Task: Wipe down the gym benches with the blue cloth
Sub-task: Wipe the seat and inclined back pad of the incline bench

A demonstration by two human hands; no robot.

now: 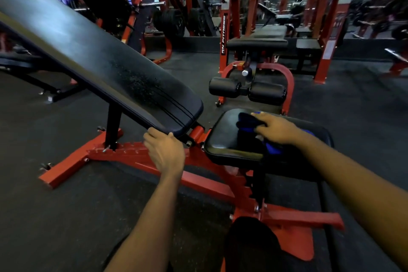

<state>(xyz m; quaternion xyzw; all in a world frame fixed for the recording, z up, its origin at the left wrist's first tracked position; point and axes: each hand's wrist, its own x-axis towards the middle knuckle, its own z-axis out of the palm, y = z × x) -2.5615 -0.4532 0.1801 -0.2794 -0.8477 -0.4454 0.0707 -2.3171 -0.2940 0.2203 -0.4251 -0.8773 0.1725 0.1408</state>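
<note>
Item 1, adjustable gym bench: red steel frame (136,154) on dark rubber floor (66,216), black upholstery in two parts

Item 1a, backrest pad (92,59): long, black, set at an incline, high end toward the upper left, low end just beside the seat; a speckled wet patch (141,81) lies across its lower half

Item 1b, seat pad (225,139): black, glossy, tilted slightly, with a narrow gap between it and the low end of the backrest

Item 2, blue cloth (248,122): bunched on top of the seat pad, toward its far edge; part of it shows ahead of the fingers and part beneath the wrist

Item 3, right hand (276,130): palm down on the blue cloth, fingers stretched forward and pressing it onto the seat

Item 4, left hand (164,150): fingers curled over the near side edge of the backrest pad at its low end, gripping it

Item 5, leg roller pads (247,90): a black pair, side by side, beyond the far edge of the seat

Item 6, second bench (257,43): black pad, further back, beside a red and white upright (224,35) lettered "RN FITNESS"
</note>
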